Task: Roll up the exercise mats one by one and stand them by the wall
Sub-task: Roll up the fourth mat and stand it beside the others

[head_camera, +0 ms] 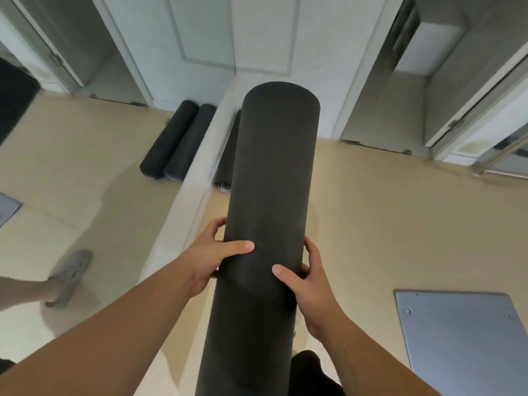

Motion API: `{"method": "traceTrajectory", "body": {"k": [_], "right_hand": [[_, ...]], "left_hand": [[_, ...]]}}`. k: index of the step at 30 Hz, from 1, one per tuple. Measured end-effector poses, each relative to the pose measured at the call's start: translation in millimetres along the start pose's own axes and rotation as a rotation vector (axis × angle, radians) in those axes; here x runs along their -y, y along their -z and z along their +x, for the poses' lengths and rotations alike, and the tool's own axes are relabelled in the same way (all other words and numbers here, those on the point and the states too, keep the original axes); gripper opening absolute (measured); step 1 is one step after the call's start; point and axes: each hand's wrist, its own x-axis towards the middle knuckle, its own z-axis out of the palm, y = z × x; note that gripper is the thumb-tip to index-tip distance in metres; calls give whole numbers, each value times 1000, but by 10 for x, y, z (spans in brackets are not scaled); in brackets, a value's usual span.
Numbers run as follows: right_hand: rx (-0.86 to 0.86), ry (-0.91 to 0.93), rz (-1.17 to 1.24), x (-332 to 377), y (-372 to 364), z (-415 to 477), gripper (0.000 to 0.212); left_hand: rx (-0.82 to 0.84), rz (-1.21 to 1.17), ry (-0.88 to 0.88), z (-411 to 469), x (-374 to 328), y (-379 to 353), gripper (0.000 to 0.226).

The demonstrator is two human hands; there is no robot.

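Hands meet on a rolled black exercise mat [274, 181], which the person holds out in front of the body, its far end tipped up and away toward the white panelled door [228, 32]. The left hand [213, 260] grips the roll from the left side, thumb laid flat across the front and fingers curled round the back. The right hand [307, 284] grips it from the right a little lower, thumb pressed on the front and fingers wrapped behind. The mat's surface is plain matte foam with a faint diagonal seam low down. Beyond it, at the foot of the wall, two more rolled black mats [170, 141] [193, 144] sit side by side and touching, left of a pale wall edge [185, 210]. A third rolled mat [230, 155] shows just right of that edge, mostly hidden behind the held roll, its coiled end facing me. The beige floor [385, 210] carries a grey metal plate [463, 338] with screws at lower right. A foot in a grey sandal [70, 277] shows at the left.
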Motion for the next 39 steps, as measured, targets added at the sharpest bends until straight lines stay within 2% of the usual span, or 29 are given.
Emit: {"method": "traceTrajectory", "body": {"k": [4,7,16,20,22,25,29,32,34,36,39], "right_hand": [[17,-112,-55,-457,-183,1188,100],[6,-170,-77,-967,-347,2027,93],[29,-183,-237,-2958,-558,3809,109],[26,-161,-334,-3629,-488,4358,113],[26,-145,-391,-3908,-448,4581,119],[41,-143,-503,-4221,-438,4823,123],[75,-141,-573,-4507,-510,5121,124],[73,-133,-642,-4647,-717,5299,127],[54,-135,-675,-4671,-845,5342,128],[57,-139,-691,-4678,-897,5348,130],[77,-149,-682,-4681,-923,5347,134]], "left_hand": [[-31,-25,103,1172,356,399,85],[-23,-62,174,2088,737,754,95],[11,-172,269,4414,2592,1429,51],[81,-181,272,5134,3180,1568,65],[102,-180,289,5424,3432,1591,67],[96,-205,324,5718,3749,1609,53],[78,-175,332,5976,4006,1776,70],[8,-190,375,6090,4065,1944,32],[-18,-184,403,6101,4054,2033,24],[-21,-80,356,6107,4012,2121,32],[-109,159,242,6115,3840,2255,60]]}}
